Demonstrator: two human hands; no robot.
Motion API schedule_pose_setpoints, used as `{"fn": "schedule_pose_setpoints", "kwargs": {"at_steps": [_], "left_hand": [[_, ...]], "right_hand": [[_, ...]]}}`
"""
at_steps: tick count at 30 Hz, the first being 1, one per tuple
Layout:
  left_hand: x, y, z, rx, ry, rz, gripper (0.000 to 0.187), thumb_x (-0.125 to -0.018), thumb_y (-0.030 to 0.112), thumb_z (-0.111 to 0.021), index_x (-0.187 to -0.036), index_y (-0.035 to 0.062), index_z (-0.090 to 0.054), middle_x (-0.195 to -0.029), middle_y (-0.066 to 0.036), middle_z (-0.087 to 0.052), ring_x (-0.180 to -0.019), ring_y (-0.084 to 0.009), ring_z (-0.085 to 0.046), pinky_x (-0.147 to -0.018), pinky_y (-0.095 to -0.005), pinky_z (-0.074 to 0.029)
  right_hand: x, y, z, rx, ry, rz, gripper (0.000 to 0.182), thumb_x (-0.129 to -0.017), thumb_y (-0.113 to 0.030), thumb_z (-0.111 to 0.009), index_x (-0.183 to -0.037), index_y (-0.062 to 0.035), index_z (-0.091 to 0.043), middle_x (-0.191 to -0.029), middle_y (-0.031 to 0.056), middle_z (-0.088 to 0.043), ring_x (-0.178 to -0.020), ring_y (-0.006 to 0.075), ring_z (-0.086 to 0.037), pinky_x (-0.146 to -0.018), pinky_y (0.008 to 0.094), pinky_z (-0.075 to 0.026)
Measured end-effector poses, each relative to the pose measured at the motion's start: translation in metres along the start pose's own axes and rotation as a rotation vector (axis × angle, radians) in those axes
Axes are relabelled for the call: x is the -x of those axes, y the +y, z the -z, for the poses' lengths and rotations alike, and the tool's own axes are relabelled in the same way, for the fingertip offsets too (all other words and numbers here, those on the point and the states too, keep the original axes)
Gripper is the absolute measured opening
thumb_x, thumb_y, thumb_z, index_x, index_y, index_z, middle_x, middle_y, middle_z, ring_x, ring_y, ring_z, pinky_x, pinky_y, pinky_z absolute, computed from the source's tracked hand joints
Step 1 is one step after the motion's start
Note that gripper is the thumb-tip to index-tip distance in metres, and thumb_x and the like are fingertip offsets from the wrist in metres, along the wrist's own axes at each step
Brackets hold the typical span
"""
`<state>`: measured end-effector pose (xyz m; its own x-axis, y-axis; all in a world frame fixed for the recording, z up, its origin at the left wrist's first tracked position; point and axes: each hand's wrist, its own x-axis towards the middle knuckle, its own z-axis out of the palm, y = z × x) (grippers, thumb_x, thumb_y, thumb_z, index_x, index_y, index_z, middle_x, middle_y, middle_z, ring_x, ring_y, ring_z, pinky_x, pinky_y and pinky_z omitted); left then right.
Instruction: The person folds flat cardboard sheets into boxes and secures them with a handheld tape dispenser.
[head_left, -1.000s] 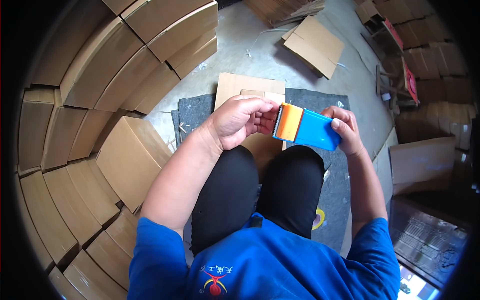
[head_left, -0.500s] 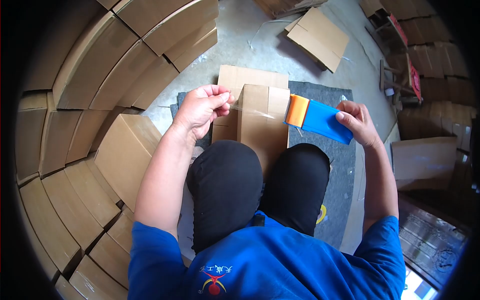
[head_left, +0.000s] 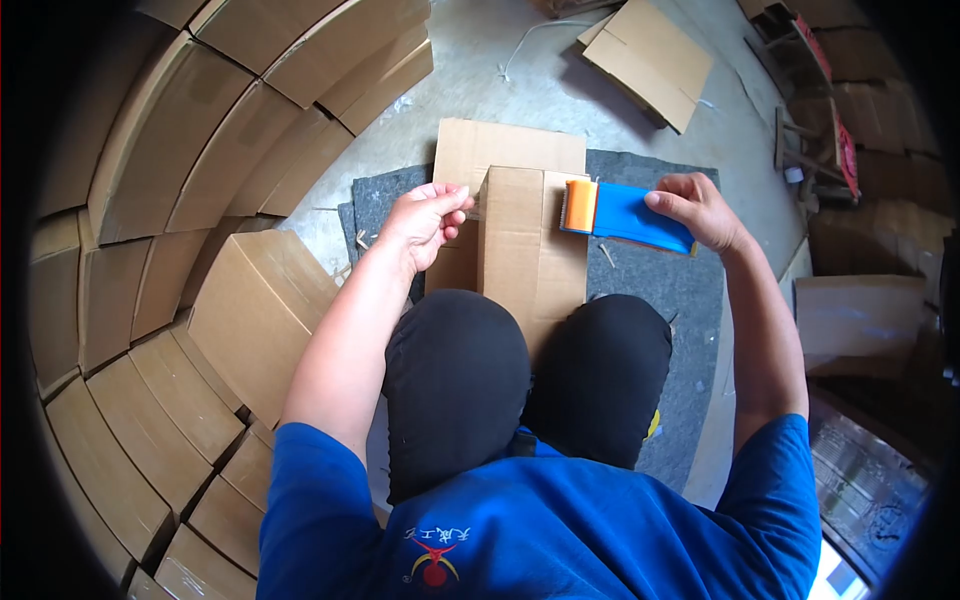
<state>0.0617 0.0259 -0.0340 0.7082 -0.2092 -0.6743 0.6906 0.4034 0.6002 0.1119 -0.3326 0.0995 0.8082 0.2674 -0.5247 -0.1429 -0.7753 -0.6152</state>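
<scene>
A brown cardboard box (head_left: 515,240) stands in front of my knees, with an open flap (head_left: 512,142) behind it. Near its left upper edge, my left hand (head_left: 428,224) is closed in a pinch on the end of clear packing tape, which is faint here. My right hand (head_left: 698,212) grips the back end of a blue and orange tape dispenser (head_left: 638,214). The dispenser's orange, toothed end is over the right side of the box top. The tape between the two hands is hardly visible against the cardboard.
Stacked cartons (head_left: 165,150) rise on the left, and a tilted box (head_left: 262,310) leans by my left arm. Flattened cardboard (head_left: 650,65) lies on the floor ahead. A grey mat (head_left: 655,275) is under the box. A wooden stool (head_left: 815,145) stands at right.
The dispenser has moved left and slightly up, its orange end now over the box top, and is more level. My left hand, still pinching, has shifted slightly right.
</scene>
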Motion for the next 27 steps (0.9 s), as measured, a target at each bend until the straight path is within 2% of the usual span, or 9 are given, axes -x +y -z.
{"fn": "schedule_pose_setpoints", "kwargs": {"at_steps": [5,14,16,17,19,20,22,25,27], "left_hand": [[-0.003,-0.017,-0.016,-0.018,0.093,-0.041,0.009,-0.094,0.015,-0.067,-0.098,0.0086,-0.062,-0.084,0.000,-0.065,-0.068,-0.0060,-0.053,-0.056,-0.0205,-0.042],[-0.002,-0.027,-0.016,0.001,0.027,-0.200,0.017,-0.092,0.010,-0.068,-0.105,0.0064,-0.058,-0.090,-0.002,-0.064,-0.074,-0.0093,-0.059,-0.060,-0.0216,-0.045],[0.005,-0.017,-0.026,-0.402,0.215,-0.161,0.035,-0.088,0.012,-0.072,-0.118,0.0037,-0.057,-0.098,-0.005,-0.065,-0.085,-0.0141,-0.062,-0.070,-0.0268,-0.051],[0.003,-0.023,-0.022,-0.407,0.213,-0.162,0.035,-0.088,0.012,-0.072,-0.118,0.0037,-0.057,-0.098,-0.005,-0.065,-0.085,-0.0141,-0.062,-0.070,-0.0268,-0.051],[-0.007,-0.041,-0.007,-0.884,0.604,-0.231,0.048,-0.086,0.015,-0.074,-0.128,0.0023,-0.054,-0.112,-0.012,-0.064,-0.099,-0.0195,-0.062,-0.084,-0.0335,-0.052],[-0.013,-0.041,0.001,-0.770,0.520,-0.198,0.053,-0.086,0.016,-0.072,-0.133,0.0016,-0.053,-0.124,-0.016,-0.059,-0.107,-0.0242,-0.059,-0.095,-0.0370,-0.049],[-0.014,-0.023,-0.009,-0.631,0.419,-0.357,0.045,-0.087,0.015,-0.069,-0.129,0.0029,-0.056,-0.123,-0.016,-0.060,-0.108,-0.0241,-0.058,-0.094,-0.0363,-0.049],[-0.008,0.008,-0.043,-1.096,0.288,-1.002,0.032,-0.087,0.019,-0.069,-0.116,0.0056,-0.062,-0.117,-0.014,-0.063,-0.110,-0.0294,-0.057,-0.098,-0.0394,-0.045],[-0.013,0.023,-0.063,-1.150,0.183,-1.050,0.030,-0.087,0.027,-0.070,-0.108,0.0060,-0.067,-0.114,-0.011,-0.064,-0.112,-0.0322,-0.055,-0.100,-0.0407,-0.042]], "right_hand": [[-0.005,0.017,-0.001,-0.069,-0.024,0.020,0.050,-0.083,-0.051,-0.068,-0.076,-0.0016,-0.066,-0.063,0.0005,-0.054,-0.062,0.0085,-0.049,-0.056,0.0287,-0.042],[-0.006,0.026,-0.006,-0.103,-0.008,0.039,0.051,-0.084,-0.051,-0.067,-0.075,-0.0012,-0.065,-0.063,-0.0002,-0.053,-0.061,0.0084,-0.048,-0.055,0.0287,-0.041],[-0.005,0.024,-0.006,-0.103,-0.006,0.041,0.051,-0.084,-0.051,-0.067,-0.075,-0.0014,-0.065,-0.063,-0.0002,-0.053,-0.061,0.0083,-0.048,-0.055,0.0285,-0.041],[-0.004,0.023,-0.006,-0.103,-0.008,0.040,0.051,-0.084,-0.051,-0.067,-0.075,-0.0016,-0.065,-0.062,-0.0003,-0.053,-0.060,0.0082,-0.048,-0.055,0.0284,-0.041],[-0.006,0.028,-0.008,-0.117,-0.014,0.043,0.050,-0.084,-0.051,-0.067,-0.074,-0.0018,-0.064,-0.062,-0.0006,-0.052,-0.060,0.0081,-0.048,-0.055,0.0282,-0.041],[-0.007,0.032,-0.007,-0.126,-0.021,0.042,0.050,-0.084,-0.051,-0.068,-0.074,-0.0020,-0.064,-0.062,-0.0009,-0.052,-0.060,0.0080,-0.048,-0.054,0.0280,-0.041],[-0.004,0.026,-0.008,-0.147,-0.003,0.059,0.050,-0.085,-0.051,-0.068,-0.071,-0.0031,-0.063,-0.060,-0.0019,-0.050,-0.059,0.0073,-0.046,-0.053,0.0275,-0.038],[-0.005,0.026,-0.008,-0.149,-0.015,0.057,0.049,-0.085,-0.050,-0.069,-0.069,-0.0043,-0.062,-0.059,-0.0025,-0.049,-0.057,0.0064,-0.045,-0.051,0.0270,-0.037],[-0.008,0.028,-0.006,-0.146,-0.045,0.060,0.049,-0.085,-0.051,-0.069,-0.071,-0.0041,-0.064,-0.058,-0.0025,-0.050,-0.057,0.0061,-0.046,-0.050,0.0271,-0.036]]}}
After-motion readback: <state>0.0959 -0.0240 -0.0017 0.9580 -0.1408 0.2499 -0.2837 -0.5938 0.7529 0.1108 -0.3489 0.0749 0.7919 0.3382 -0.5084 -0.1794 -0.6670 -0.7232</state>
